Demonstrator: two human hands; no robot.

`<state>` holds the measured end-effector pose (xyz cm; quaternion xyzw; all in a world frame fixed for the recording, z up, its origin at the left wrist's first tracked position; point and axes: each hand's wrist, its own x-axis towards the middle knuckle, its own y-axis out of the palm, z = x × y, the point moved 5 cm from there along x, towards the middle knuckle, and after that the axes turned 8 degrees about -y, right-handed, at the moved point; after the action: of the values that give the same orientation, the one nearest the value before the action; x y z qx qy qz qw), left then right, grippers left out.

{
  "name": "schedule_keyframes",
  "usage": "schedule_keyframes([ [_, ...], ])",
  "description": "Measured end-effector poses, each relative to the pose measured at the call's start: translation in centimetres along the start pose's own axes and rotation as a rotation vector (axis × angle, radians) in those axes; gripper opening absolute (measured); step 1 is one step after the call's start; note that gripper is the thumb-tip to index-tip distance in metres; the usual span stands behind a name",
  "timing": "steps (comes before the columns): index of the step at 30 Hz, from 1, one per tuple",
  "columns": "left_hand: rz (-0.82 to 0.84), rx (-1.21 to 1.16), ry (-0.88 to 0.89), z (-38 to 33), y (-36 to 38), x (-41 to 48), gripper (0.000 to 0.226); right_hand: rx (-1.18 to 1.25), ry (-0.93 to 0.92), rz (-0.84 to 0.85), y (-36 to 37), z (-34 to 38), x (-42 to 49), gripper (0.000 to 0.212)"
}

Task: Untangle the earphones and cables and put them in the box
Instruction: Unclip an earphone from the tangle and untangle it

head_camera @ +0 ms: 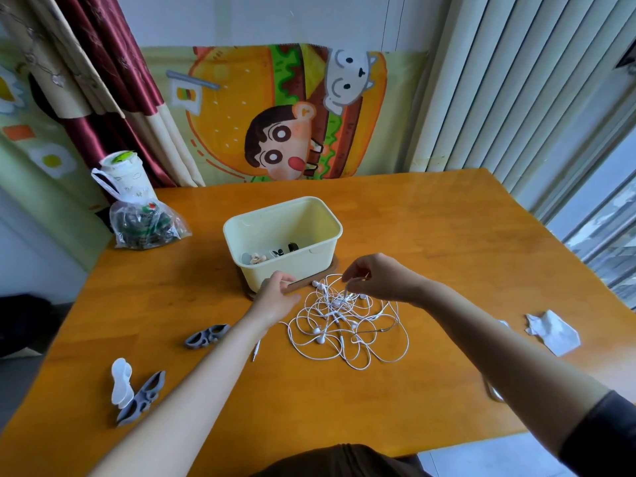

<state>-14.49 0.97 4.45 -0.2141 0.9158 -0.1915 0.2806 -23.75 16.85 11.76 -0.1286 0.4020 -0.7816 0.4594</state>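
On the wooden table (430, 235), just near and right of the cream box (292, 270), a tangle of white earphones (344, 325) lies spread. The right hand (382, 280) pinches one cable, raised slightly above the heap. The left hand (275, 297) rests against the box's brown base (303, 285), fingers bent; whether it grasps anything I cannot tell

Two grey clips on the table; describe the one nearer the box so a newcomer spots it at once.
Start at the wooden table, then look at its left side, just outside the person's left forearm. The grey clip lies there alone, between the cream box and the near edge. The other grey clip sits nearer the edge with a white clip against it.
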Motion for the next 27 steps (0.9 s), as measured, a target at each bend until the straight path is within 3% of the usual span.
schedule_keyframes([
  [4, 0.256, -0.179, 0.266, -3.9, 2.6, -2.0, 0.03, 0.019, -0.116, -0.005, 0.2, 1.1, 0.1, 0.027],
  [7, 0.318, -0.239, 0.325, -5.3, 3.7, -2.9, 0.023, -0.006, -0.161, -0.096, -0.3, 1.4, 0.2, 0.017],
  [17, 0.291, 0.049, 0.176, -1.1, 2.8, -1.6, 0.033, 0.003, 0.092, -0.485, -4.7, -3.7, -0.4, 0.017],
  [23, 0.279, 0.152, 0.118, 0.2, 2.3, -0.9, 0.025, -0.019, 0.23, -0.491, -3.7, -6.9, -0.5, 0.02],
  [27, 0.167, 0.077, 0.063, 0.7, 1.3, -0.4, 0.01, -0.014, 0.331, -0.402, -2.2, -8.9, -0.7, 0.021],
])
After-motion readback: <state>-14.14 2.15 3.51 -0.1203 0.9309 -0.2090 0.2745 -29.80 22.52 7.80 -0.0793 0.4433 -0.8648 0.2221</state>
